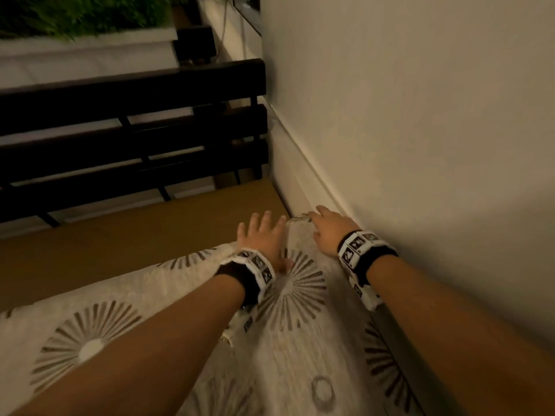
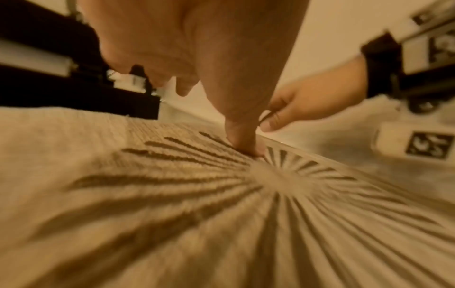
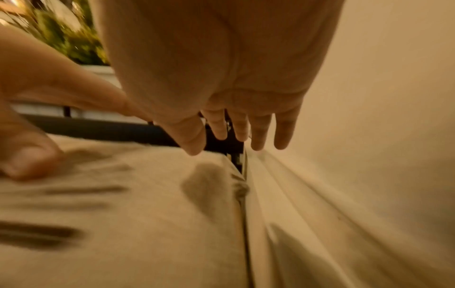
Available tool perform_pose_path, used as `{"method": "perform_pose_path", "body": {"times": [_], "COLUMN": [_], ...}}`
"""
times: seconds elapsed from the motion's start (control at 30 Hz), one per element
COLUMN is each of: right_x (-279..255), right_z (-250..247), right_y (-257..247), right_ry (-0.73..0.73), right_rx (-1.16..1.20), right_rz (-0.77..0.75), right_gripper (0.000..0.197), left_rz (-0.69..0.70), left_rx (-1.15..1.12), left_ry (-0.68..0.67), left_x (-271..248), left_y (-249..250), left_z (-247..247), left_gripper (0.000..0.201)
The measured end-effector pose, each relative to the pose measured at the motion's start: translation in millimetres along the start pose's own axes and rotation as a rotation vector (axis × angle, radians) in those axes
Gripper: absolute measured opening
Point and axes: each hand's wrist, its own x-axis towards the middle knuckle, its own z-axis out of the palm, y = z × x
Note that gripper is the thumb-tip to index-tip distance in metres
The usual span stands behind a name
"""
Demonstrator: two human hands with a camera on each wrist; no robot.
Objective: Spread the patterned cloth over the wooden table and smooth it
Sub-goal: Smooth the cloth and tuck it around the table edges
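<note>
The pale cloth (image 1: 150, 295) with brown sunburst motifs covers the near part of the wooden table (image 1: 120, 235); bare wood shows beyond its far edge. My left hand (image 1: 261, 235) lies flat near that far edge with fingers spread. Its thumb (image 2: 243, 136) presses on a sunburst of the cloth (image 2: 172, 194). My right hand (image 1: 327, 232) reaches along the wall with straight fingers (image 3: 246, 126) just over the cloth's rumpled far corner (image 3: 240, 187). Nothing is held in either hand. Both wrist views are motion-blurred.
A cream wall (image 1: 420, 115) with a baseboard (image 1: 303, 175) runs tight along the table's right side. Dark slatted furniture (image 1: 120, 145) stands past the far table edge. Behind it is a white planter with green plants (image 1: 75, 19).
</note>
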Motion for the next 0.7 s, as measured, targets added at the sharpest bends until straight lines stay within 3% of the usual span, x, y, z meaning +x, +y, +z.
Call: {"method": "perform_pose_path", "body": {"times": [0.1,0.2,0.33,0.47,0.6,0.7], "right_x": [-43.2,-101.0,-187.3,-262.2,-319.6,-358.1], "right_z": [1.4,24.1,69.2,115.0,158.6,187.0], "right_y": [-40.4,-90.6,-182.9,-293.2,-385.8,-423.9], "right_ry": [-0.014,-0.044,-0.086,-0.179,-0.114,-0.164], "right_rx": [0.047,0.075,0.135,0.19,0.191,0.145], "right_rz": [-0.055,-0.11,-0.174,-0.245,-0.315,-0.331], "right_gripper": [0.051,0.044,0.044,0.047,0.053,0.055], "left_rz": [0.056,-0.059,-0.245,-0.3,-0.304,-0.308], "left_rx": [-0.099,-0.111,-0.136,-0.134,-0.169,-0.168], "left_ry": [0.161,0.124,0.058,-0.015,0.008,-0.003], "left_x": [-64.9,-151.7,-287.3,-401.9,-484.5,-533.2], "left_y": [-18.4,-75.2,-158.5,-213.5,-232.2,-225.9], "left_z": [15.8,41.0,87.7,136.6,175.4,203.0], "left_gripper": [0.082,0.074,0.083,0.074,0.069,0.066]}}
